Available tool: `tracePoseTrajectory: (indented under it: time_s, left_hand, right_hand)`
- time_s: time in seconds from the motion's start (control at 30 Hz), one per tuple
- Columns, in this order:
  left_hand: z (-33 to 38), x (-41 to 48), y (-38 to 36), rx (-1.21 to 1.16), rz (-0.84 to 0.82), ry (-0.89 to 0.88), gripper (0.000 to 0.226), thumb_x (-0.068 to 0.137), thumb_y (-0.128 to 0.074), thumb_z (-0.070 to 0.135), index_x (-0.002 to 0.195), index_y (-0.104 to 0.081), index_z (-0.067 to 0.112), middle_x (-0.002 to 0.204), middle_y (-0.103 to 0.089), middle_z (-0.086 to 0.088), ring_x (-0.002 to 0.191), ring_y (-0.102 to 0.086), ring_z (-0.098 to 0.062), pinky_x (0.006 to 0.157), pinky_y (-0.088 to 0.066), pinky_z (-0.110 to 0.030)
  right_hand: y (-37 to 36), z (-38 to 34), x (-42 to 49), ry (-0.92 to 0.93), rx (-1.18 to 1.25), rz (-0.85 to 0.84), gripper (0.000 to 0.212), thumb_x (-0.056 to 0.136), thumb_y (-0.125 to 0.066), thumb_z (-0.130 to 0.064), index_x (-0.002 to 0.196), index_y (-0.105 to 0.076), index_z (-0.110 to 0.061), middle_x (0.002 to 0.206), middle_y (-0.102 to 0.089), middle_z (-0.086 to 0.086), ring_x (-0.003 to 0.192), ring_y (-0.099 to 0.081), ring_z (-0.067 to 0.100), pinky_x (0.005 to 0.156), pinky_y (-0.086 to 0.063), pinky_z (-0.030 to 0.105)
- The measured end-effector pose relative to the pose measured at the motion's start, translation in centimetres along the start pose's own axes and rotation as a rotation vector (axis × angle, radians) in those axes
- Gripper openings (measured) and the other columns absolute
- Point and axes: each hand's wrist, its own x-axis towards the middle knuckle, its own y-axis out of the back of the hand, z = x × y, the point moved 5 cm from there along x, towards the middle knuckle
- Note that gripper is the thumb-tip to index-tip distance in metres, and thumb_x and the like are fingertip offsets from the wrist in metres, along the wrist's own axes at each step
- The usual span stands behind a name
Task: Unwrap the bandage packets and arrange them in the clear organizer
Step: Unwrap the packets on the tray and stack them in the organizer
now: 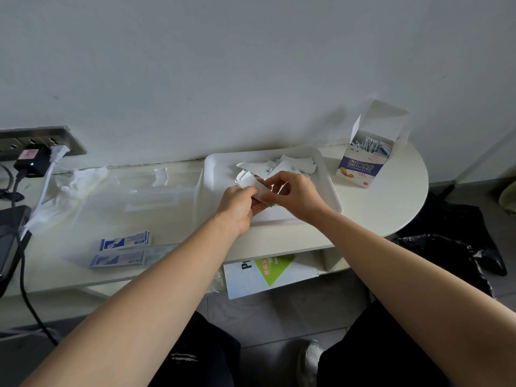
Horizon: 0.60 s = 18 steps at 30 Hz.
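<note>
- Both forearms come in from the bottom of the frame and meet mid-frame, with the right one angling in from the right.
- Lower left, two blue packets (125, 241) lie flat on the surface (377, 208), one just beside the other. They look unopened to me.
- The left hand (237, 203) is curled round the near end of a white packet (261, 191) and the right hand (293, 196) pinches the other end. Both are clamped on it over the near part of the white tray (215, 169).
- For this step I'd keep the left steady and peel with the right in small pulls. Staying over the tray lets the scraps land with the torn wrappers (279, 166).
- The clear organizer (139, 196) sits just left of the tray, and I can't tell what's inside.
- An open bandage box (360, 166) stands at the upper right.
</note>
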Motion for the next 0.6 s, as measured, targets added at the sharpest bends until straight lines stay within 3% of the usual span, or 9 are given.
tracePoseTrajectory:
  time_s: [0.1, 0.17, 0.3, 0.43, 0.6]
  left_hand:
    - [-0.2, 0.0, 0.2, 0.034, 0.016, 0.0, 0.019, 0.089, -0.047, -0.008, 0.098, -0.063, -0.006, 0.083, -0.067, -0.02, 0.059, -0.068, -0.025, 0.059, -0.06, -0.03]
    - [-0.2, 0.0, 0.3, 0.027, 0.012, -0.001, 0.013, 0.09, -0.051, -0.005, 0.091, -0.063, -0.002, 0.083, -0.068, -0.018, 0.061, -0.069, -0.023, 0.061, -0.06, -0.029]
    - [0.0, 0.0, 0.2, -0.022, -0.019, -0.006, 0.013, 0.094, -0.05, 0.0, 0.092, -0.061, 0.006, 0.087, -0.067, -0.013, 0.074, -0.067, -0.022, 0.06, -0.059, -0.028]
    - [0.3, 0.1, 0.1, -0.016, 0.012, -0.015, 0.014, 0.094, -0.051, -0.001, 0.091, -0.061, 0.008, 0.087, -0.066, -0.01, 0.079, -0.065, -0.02, 0.063, -0.055, -0.029]
    - [0.3, 0.2, 0.1, 0.005, 0.072, 0.002, 0.012, 0.093, -0.052, -0.001, 0.087, -0.058, 0.007, 0.083, -0.064, -0.011, 0.075, -0.063, -0.018, 0.076, -0.052, -0.033]
  right_hand:
    - [0.1, 0.4, 0.3, -0.056, 0.013, -0.008, 0.017, 0.075, -0.078, -0.018, 0.089, -0.069, -0.019, 0.075, -0.062, -0.007, 0.062, -0.051, 0.009, 0.06, -0.042, 0.019]
    - [0.2, 0.5, 0.3, -0.089, 0.069, 0.002, 0.013, 0.077, -0.077, -0.015, 0.088, -0.069, -0.016, 0.072, -0.062, -0.008, 0.061, -0.051, 0.006, 0.06, -0.043, 0.017]
    - [0.6, 1.7, 0.1, -0.291, 0.412, 0.033, 0.004, 0.085, -0.07, -0.013, 0.085, -0.068, -0.01, 0.065, -0.056, -0.002, 0.052, -0.043, 0.007, 0.051, -0.037, 0.017]
    - [0.0, 2.4, -0.3, -0.477, 0.749, -0.035, 0.014, 0.094, -0.058, -0.012, 0.08, -0.059, -0.011, 0.065, -0.045, 0.0, 0.052, -0.037, 0.008, 0.047, -0.032, 0.016]
    - [-0.1, 2.3, -0.5, -0.55, 1.104, -0.132, 0.014, 0.099, -0.046, -0.013, 0.086, -0.049, -0.015, 0.064, -0.05, -0.004, 0.045, -0.033, 0.004, 0.043, -0.028, 0.014]
